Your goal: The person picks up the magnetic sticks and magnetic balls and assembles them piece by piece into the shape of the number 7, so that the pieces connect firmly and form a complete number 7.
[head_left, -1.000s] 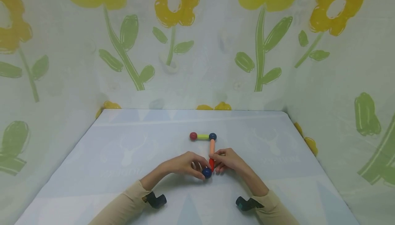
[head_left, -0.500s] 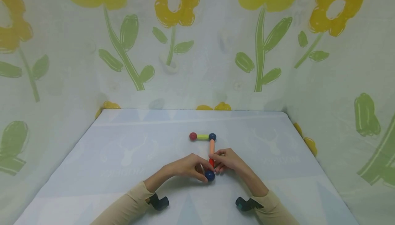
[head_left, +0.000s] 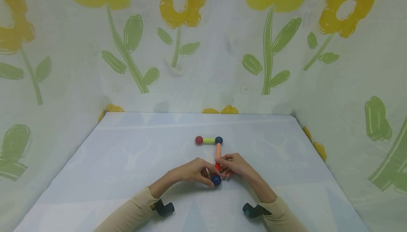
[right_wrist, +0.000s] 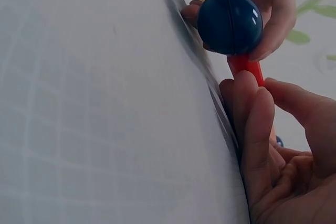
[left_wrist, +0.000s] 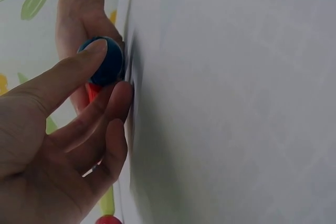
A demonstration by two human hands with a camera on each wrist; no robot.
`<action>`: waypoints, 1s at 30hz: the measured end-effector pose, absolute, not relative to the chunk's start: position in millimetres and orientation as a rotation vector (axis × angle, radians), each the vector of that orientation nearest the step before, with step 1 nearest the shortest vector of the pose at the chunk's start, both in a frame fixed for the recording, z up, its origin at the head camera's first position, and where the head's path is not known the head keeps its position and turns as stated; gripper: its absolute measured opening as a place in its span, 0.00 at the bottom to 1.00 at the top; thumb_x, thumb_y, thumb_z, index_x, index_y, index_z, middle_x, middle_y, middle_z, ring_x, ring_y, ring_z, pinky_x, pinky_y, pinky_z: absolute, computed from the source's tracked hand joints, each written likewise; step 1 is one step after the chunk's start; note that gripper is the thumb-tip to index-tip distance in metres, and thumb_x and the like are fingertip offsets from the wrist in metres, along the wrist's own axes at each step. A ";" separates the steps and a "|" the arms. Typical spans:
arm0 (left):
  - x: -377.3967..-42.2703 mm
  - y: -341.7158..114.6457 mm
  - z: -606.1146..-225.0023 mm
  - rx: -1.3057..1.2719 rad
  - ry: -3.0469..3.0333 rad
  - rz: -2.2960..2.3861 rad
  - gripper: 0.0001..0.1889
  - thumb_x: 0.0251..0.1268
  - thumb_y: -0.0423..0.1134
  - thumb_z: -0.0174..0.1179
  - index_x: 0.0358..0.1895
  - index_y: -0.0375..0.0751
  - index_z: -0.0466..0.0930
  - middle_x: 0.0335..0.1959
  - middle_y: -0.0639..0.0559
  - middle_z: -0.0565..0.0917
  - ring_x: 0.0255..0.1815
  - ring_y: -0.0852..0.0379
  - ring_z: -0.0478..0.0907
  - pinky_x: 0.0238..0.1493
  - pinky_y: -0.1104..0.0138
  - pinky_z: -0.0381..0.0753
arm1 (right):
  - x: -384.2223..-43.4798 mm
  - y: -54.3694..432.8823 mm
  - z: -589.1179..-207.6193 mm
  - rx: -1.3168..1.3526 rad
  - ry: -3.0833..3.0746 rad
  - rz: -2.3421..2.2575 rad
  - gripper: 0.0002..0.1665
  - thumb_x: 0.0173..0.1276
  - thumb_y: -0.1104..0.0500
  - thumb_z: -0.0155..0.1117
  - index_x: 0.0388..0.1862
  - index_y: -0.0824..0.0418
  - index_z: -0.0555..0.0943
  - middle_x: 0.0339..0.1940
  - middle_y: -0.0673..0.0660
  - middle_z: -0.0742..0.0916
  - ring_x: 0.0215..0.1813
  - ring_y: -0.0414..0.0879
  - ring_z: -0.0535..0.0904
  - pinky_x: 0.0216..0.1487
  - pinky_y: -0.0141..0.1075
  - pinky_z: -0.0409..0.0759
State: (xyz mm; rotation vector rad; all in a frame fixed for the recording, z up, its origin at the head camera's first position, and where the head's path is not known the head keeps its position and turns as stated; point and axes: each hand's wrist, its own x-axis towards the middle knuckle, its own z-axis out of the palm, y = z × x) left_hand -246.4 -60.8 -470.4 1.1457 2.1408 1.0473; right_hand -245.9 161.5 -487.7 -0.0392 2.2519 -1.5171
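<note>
My left hand (head_left: 192,172) pinches a dark blue ball (head_left: 216,180) between thumb and fingers. The ball sits at the near end of a short red rod (head_left: 217,167), and in the right wrist view the rod (right_wrist: 247,69) meets the ball's underside. My right hand (head_left: 236,164) grips that red rod with thumb and fingers, partly covering it. Beyond it an orange rod (head_left: 218,150) runs away to a second blue ball (head_left: 218,140). From there a yellow-green rod (head_left: 208,140) leads left to a red ball (head_left: 199,140).
The pieces lie on a white table (head_left: 152,147) with pale printed patterns. Behind it and on both sides hang cloth walls (head_left: 216,65) with yellow flowers. A dark wrist camera (head_left: 163,209) is strapped at the left sleeve, and another camera (head_left: 252,210) at the right.
My left hand has moved slightly right and toward me with the blue ball, which now lines up with the red rod's near end. The right hand stays in place.
</note>
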 end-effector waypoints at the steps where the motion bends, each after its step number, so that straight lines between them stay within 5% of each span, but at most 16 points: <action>1: -246.8 -60.9 -470.5 1.143 2.151 1.044 0.19 0.57 0.40 0.71 0.54 0.50 0.83 0.40 0.59 0.88 0.32 0.67 0.82 0.40 0.74 0.83 | -246.0 161.6 -487.8 -0.042 2.250 -1.517 0.29 0.65 0.40 0.66 0.47 0.65 0.83 0.24 0.54 0.87 0.21 0.40 0.83 0.25 0.29 0.81; 30: -255.8 -58.4 -470.0 1.143 2.311 0.979 0.20 0.58 0.40 0.70 0.55 0.49 0.83 0.44 0.58 0.86 0.33 0.68 0.79 0.39 0.76 0.81 | -245.0 163.0 -489.4 -0.013 2.256 -1.547 0.30 0.65 0.40 0.65 0.47 0.66 0.81 0.20 0.53 0.85 0.19 0.41 0.82 0.24 0.30 0.81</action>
